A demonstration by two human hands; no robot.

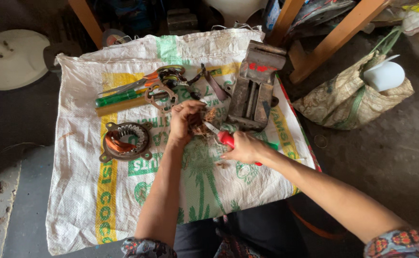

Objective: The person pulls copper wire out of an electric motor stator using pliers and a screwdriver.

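A tangle of brown wire (204, 122) sits pinched in the left hand (183, 122), fingers curled tight round it, held just above the sack (80, 200) near its middle. The right hand (244, 148) is closed round the red handle of a cutter (224, 137), whose short metal tip points up-left and meets the wire bundle. The two hands are close together, wrists angled in toward each other.

Just behind the hands, touching or nearly touching the wire, stands a grey metal vise (255, 88) with a red patch on top, lying lengthwise on the sack. Left of the left hand rests a round stator (126, 140) with copper windings inside its ring of teeth. Further back lie a green-handled screwdriver (118, 98), scissors (140, 82) with orange handles, a flat metal plate (161, 98) with a round hole, and a dark strap (214, 85), all clustered near the sack's far edge.

The sack is white woven cloth with green and yellow print, spread flat over the floor. Off its right edge sits a cloth bag (343, 98) holding a white object (385, 75). Wooden legs (334, 38) slant down behind the vise, and a white round base (11, 59) stands at the far left.
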